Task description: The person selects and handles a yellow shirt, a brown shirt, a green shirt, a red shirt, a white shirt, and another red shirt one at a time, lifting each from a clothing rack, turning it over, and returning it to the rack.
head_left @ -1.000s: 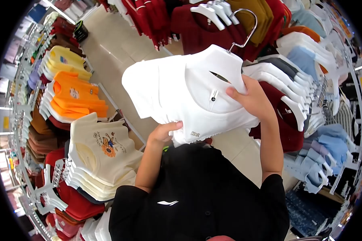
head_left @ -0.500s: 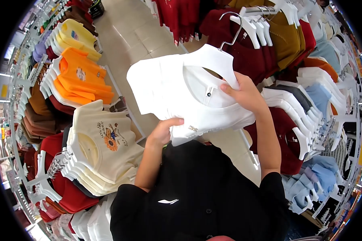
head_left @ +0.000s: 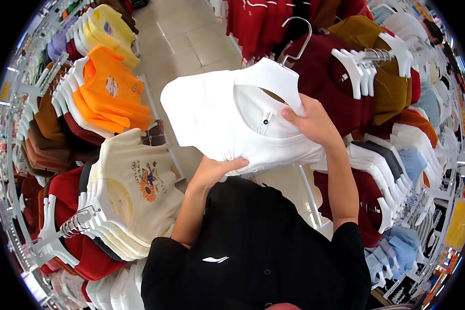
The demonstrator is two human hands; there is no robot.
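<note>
A white shirt (head_left: 206,119) hangs on a white hanger (head_left: 268,75) in front of my chest, tilted, with the metal hook pointing up. A small label shows inside its neckline. My right hand (head_left: 315,123) is closed around the hanger's right arm and the shirt's shoulder, thumb on top. Lower down, my left hand (head_left: 215,173) pinches the shirt's front, its thumb lying over the cloth and its other fingers mostly hidden. The small emblem on the front is covered.
Cream shirts with a flower print (head_left: 134,186) hang at left, below orange shirts (head_left: 108,90) and yellow ones (head_left: 108,33). Dark red (head_left: 320,67) and mustard tops (head_left: 392,88) hang at right, above white shirts (head_left: 372,165). A tiled aisle (head_left: 175,46) runs between the racks.
My left hand has slid slightly right and down along the shirt's front, and its thumb now covers the emblem. My right hand keeps its hold. The racks have shifted in view.
</note>
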